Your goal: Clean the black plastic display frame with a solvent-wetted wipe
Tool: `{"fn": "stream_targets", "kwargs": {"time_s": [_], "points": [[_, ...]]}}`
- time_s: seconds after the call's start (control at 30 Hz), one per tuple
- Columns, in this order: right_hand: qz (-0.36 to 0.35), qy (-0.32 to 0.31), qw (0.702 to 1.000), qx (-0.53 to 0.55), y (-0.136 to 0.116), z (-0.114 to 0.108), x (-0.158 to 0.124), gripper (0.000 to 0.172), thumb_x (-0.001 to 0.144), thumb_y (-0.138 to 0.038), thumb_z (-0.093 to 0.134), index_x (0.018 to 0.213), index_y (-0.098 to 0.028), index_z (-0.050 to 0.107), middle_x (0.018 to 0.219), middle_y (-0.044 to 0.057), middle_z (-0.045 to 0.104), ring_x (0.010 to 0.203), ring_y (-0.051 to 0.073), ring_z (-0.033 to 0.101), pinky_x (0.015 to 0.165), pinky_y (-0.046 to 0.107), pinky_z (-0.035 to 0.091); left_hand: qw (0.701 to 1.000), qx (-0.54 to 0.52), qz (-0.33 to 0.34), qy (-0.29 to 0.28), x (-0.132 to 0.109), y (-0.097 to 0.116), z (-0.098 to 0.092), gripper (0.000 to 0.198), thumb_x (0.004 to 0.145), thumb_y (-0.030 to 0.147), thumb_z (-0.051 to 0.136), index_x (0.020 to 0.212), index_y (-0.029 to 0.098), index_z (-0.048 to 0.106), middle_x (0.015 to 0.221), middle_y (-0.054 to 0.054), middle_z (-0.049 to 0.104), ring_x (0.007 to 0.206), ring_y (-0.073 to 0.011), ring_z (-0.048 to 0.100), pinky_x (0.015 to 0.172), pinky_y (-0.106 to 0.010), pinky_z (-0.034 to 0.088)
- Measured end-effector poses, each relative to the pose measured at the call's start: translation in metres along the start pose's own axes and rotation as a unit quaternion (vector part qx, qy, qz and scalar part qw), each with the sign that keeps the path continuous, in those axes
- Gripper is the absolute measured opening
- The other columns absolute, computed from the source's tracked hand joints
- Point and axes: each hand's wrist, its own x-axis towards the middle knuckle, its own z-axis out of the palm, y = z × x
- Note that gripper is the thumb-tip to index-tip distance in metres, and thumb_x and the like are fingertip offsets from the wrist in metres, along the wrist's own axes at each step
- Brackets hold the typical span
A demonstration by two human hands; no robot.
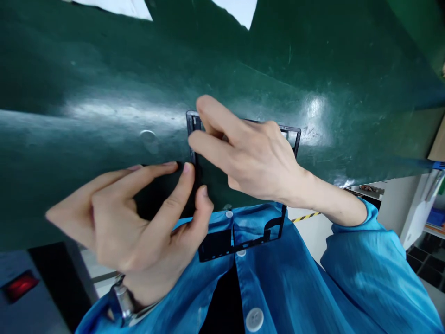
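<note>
A thin black rectangular plastic frame (257, 241) with an open middle lies partly over the table's near edge, its lower side in front of my blue jacket. My left hand (149, 213) grips the frame's left side, with thumb and index finger close together on the rim. Over the open middle reaches my right hand (246, 153), its fingers curled and two fingertips pressed to the upper part of the same left side. The palm hides much of the frame's upper side. What lies under the right fingertips, if anything, is hidden.
The table has a shiny dark green top (121, 83) with scratches. A small round mark (148, 135) shows left of the frame. Two white sheets (239, 10) lie at the far edge. A grey box with a red-lit switch (21, 286) stands at lower left, shelving (424, 204) at right.
</note>
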Motion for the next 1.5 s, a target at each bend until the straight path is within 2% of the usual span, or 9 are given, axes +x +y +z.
{"fn": "stream_targets", "kwargs": {"time_s": [0.13, 0.37, 0.6, 0.73, 0.83, 0.93, 1.13, 1.33, 1.5], "points": [[-0.013, -0.078, 0.997, -0.027, -0.004, -0.009, 0.003, 0.065, 0.107, -0.006, 0.01, 0.12, -0.025, 0.071, 0.11, 0.001, 0.063, 0.085, 0.006, 0.066, 0.06, 0.017, 0.042, 1.0, 0.011, 0.017, 0.0, 0.0, 0.0, 0.0, 0.077, 0.074, 0.018, 0.088, 0.148, 0.028, 0.068, 0.133, -0.017, 0.077, 0.131, -0.0445, 0.068, 0.094, -0.058, 0.06], [0.008, -0.091, 0.996, 0.005, -0.008, -0.015, 0.005, 0.056, 0.106, -0.006, 0.018, 0.122, -0.026, 0.068, 0.106, 0.001, 0.062, 0.08, 0.007, 0.064, 0.067, 0.018, 0.05, 1.0, 0.003, 0.023, 0.008, 0.001, 0.0, -0.001, 0.076, 0.073, 0.016, 0.088, 0.147, 0.024, 0.07, 0.131, -0.018, 0.076, 0.131, -0.0444, 0.067, 0.093, -0.057, 0.058], [0.004, -0.034, 0.999, 0.007, -0.003, -0.008, 0.007, 0.063, 0.105, -0.006, 0.015, 0.117, -0.027, 0.073, 0.101, 0.0, 0.061, 0.069, 0.007, 0.056, 0.058, 0.022, 0.04, 1.0, -0.003, 0.025, 0.011, 0.002, 0.002, 0.001, 0.074, 0.073, 0.014, 0.091, 0.144, 0.021, 0.071, 0.132, -0.019, 0.076, 0.133, -0.044, 0.067, 0.094, -0.054, 0.059], [-0.013, 0.028, 0.999, 0.014, -0.001, -0.004, 0.006, 0.05, 0.11, -0.016, 0.024, 0.11, -0.026, 0.073, 0.102, -0.001, 0.063, 0.064, 0.005, 0.048, 0.053, 0.023, 0.031, 1.0, -0.005, 0.022, 0.013, 0.003, 0.003, 0.001, 0.074, 0.07, 0.013, 0.093, 0.142, 0.019, 0.073, 0.133, -0.02, 0.076, 0.133, -0.0458, 0.067, 0.093, -0.054, 0.059], [-0.006, -0.005, 1.0, -0.029, -0.003, -0.002, 0.004, 0.05, 0.108, -0.01, 0.022, 0.096, -0.019, 0.07, 0.101, -0.001, 0.064, 0.065, 0.004, 0.048, 0.054, 0.023, 0.03, 0.999, -0.013, 0.02, 0.023, 0.003, 0.003, 0.001, 0.074, 0.069, 0.011, 0.093, 0.14, 0.019, 0.074, 0.13, -0.02, 0.077, 0.131, -0.045, 0.069, 0.093, -0.053, 0.058], [-0.004, 0.081, 0.997, -0.017, -0.004, 0.003, 0.003, 0.05, 0.108, -0.012, 0.022, 0.092, -0.02, 0.069, 0.097, -0.002, 0.066, 0.061, 0.002, 0.041, 0.051, 0.023, 0.026, 0.999, -0.014, 0.031, 0.023, 0.003, 0.003, 0.002, 0.074, 0.069, 0.012, 0.093, 0.14, 0.019, 0.074, 0.131, -0.021, 0.076, 0.131, -0.0455, 0.068, 0.093, -0.054, 0.057], [-0.01, 0.127, 0.992, 0.01, -0.003, 0.011, 0.001, 0.046, 0.106, -0.013, 0.026, 0.09, -0.022, 0.068, 0.097, -0.003, 0.07, 0.057, 0.001, 0.043, 0.051, 0.022, 0.031, 0.999, -0.022, 0.003, 0.042, 0.003, 0.005, 0.003, 0.073, 0.066, 0.008, 0.095, 0.136, 0.023, 0.077, 0.128, -0.017, 0.079, 0.128, -0.0422, 0.068, 0.095, -0.055, 0.058], [-0.018, 0.028, 0.996, -0.087, -0.005, -0.003, 0.003, 0.045, 0.108, -0.012, 0.026, 0.094, -0.02, 0.068, 0.099, -0.001, 0.065, 0.062, 0.003, 0.053, 0.053, 0.022, 0.033, 0.999, -0.016, 0.022, 0.026, 0.003, 0.003, 0.002, 0.075, 0.068, 0.009, 0.094, 0.14, 0.019, 0.075, 0.125, -0.021, 0.077, 0.128, -0.0474, 0.069, 0.091, -0.055, 0.059], [-0.026, -0.001, 0.998, -0.062, -0.004, -0.009, 0.001, 0.048, 0.108, -0.007, 0.023, 0.094, -0.019, 0.068, 0.097, -0.001, 0.065, 0.066, 0.004, 0.053, 0.054, 0.021, 0.031, 0.999, -0.011, 0.033, 0.022, 0.006, 0.004, 0.0, 0.077, 0.066, 0.009, 0.095, 0.14, 0.018, 0.074, 0.125, -0.021, 0.077, 0.126, -0.0502, 0.069, 0.089, -0.057, 0.06]]}}
